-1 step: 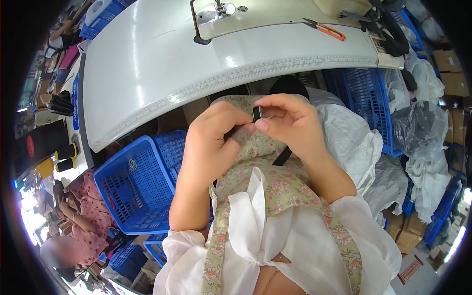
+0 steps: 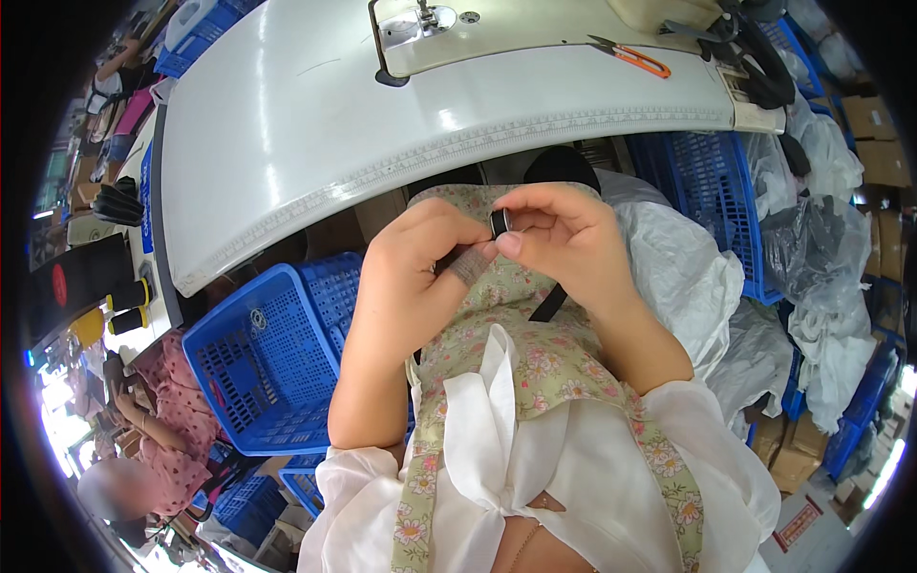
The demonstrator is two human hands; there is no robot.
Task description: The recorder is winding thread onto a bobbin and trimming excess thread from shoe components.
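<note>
Between the fingertips of my two hands, above my lap, is a small black bobbin (image 2: 501, 222) with a pale metallic rim. My left hand (image 2: 406, 263) pinches it from the left, thumb and forefinger closed; a greyish wrap (image 2: 469, 265) goes round the thumb. From the right, my right hand (image 2: 578, 244) grips it between thumb and forefinger, with the other fingers curled behind. The fingertips cover part of the bobbin. Below the hands lies my floral apron (image 2: 497, 315), with a black strap (image 2: 547, 305) across it.
Ahead is a white sewing table (image 2: 315, 124) with a ruler strip along its near edge. On it are a sewing machine's needle plate (image 2: 420, 27) and orange thread snips (image 2: 638, 62). A blue crate (image 2: 267, 363) stands left; white bags (image 2: 678, 277) lie right. A co-worker (image 2: 177, 420) sits far left.
</note>
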